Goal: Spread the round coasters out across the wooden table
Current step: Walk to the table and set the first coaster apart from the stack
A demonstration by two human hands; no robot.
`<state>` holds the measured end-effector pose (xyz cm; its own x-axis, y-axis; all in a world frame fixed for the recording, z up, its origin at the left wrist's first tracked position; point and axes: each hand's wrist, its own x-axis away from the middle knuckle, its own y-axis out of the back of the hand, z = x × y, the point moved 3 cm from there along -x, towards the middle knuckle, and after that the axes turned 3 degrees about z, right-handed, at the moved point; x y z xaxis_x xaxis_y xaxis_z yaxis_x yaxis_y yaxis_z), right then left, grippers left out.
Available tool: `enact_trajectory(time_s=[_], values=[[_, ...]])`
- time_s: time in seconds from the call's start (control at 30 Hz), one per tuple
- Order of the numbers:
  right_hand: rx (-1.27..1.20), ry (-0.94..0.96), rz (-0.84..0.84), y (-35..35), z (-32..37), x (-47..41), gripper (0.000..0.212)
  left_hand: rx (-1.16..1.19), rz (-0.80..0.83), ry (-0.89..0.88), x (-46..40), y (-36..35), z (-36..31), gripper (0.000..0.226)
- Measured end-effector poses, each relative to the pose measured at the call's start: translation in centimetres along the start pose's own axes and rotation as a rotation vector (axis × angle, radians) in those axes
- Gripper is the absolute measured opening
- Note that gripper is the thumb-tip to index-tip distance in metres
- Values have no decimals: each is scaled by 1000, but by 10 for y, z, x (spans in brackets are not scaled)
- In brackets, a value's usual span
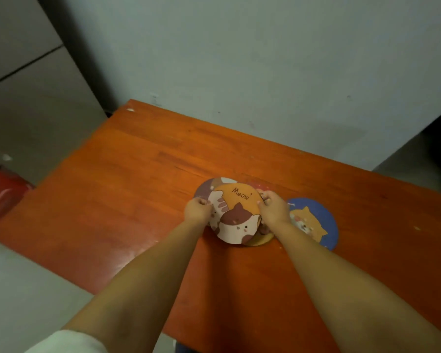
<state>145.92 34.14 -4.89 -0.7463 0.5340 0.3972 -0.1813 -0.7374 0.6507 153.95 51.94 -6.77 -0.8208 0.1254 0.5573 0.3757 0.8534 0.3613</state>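
Note:
A pile of round coasters sits near the middle of the orange wooden table (pixel 127 174). On top lies the orange "Meow" cat coaster (pixel 236 215), tilted up a little. My left hand (pixel 197 211) pinches its left edge and my right hand (pixel 274 208) pinches its right edge. Under it a brown and white coaster (pixel 209 187) sticks out at the upper left, a pink one (pixel 260 186) at the back, and a yellow one (pixel 259 242) at the front. A blue coaster with a dog (pixel 313 222) lies flat on the table to the right, partly behind my right wrist.
The table's far edge meets a pale wall (pixel 265 72). A grey cabinet (pixel 31 98) stands at the left. A red object (pixel 0 194) lies on the floor past the table's left edge. Bare wood stretches left and far right of the pile.

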Motion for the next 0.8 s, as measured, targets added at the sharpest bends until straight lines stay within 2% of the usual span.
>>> enact_trajectory(time_s=[0.13, 0.27, 0.47, 0.6, 0.7, 0.8], values=[[-14, 76, 79, -55, 58, 5, 25, 24, -124, -18, -16, 88, 17, 37], [-14, 119, 151, -135, 114, 18, 11, -87, -198, 14, -36, 175, 43, 38], [9, 116, 196, -229, 174, 36, 12, -386, -165, 49, -62, 279, 80, 26], [100, 97, 219, -259, 185, 40, 15, -545, -103, 61, -71, 300, 99, 13], [269, 105, 248, -263, 183, 40, 15, -692, -65, 72, -75, 297, 102, 23], [425, 125, 276, -258, 179, 37, 39, -799, -86, 63, -79, 293, 91, 35]])
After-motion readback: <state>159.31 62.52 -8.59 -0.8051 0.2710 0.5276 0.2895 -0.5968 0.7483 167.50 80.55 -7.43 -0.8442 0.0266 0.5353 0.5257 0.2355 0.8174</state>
